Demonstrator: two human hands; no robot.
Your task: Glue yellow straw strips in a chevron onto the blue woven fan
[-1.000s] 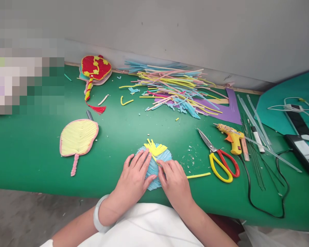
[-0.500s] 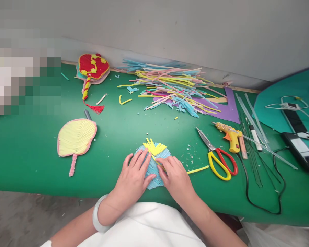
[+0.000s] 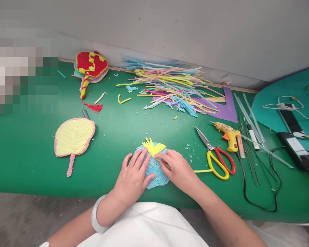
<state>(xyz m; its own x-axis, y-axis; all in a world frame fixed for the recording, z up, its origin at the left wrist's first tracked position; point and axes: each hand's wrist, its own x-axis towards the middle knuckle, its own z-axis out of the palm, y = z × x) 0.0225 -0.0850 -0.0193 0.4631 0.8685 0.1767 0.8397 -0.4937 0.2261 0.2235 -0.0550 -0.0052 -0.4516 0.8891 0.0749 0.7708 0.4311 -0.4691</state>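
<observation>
A small blue fan-shaped piece (image 3: 154, 168) made of glued strips lies near the table's front edge, with yellow strips (image 3: 153, 147) fanned across its top. My left hand (image 3: 132, 176) rests flat on its left half, fingers spread. My right hand (image 3: 179, 168) lies on its right edge, fingertips pressing a yellow strip onto the blue surface. A loose yellow strip (image 3: 202, 170) pokes out just right of that hand.
Yellow-and-red scissors (image 3: 216, 157) and a yellow glue gun (image 3: 229, 135) with its black cord lie to the right. A heap of coloured strips (image 3: 170, 85) sits at the back. A yellow leaf fan (image 3: 73, 137) and a red fan (image 3: 91, 65) lie left.
My right hand has shifted slightly right and up along the yellow strip on the blue piece. The left hand has stayed put. The view has drifted a little.
</observation>
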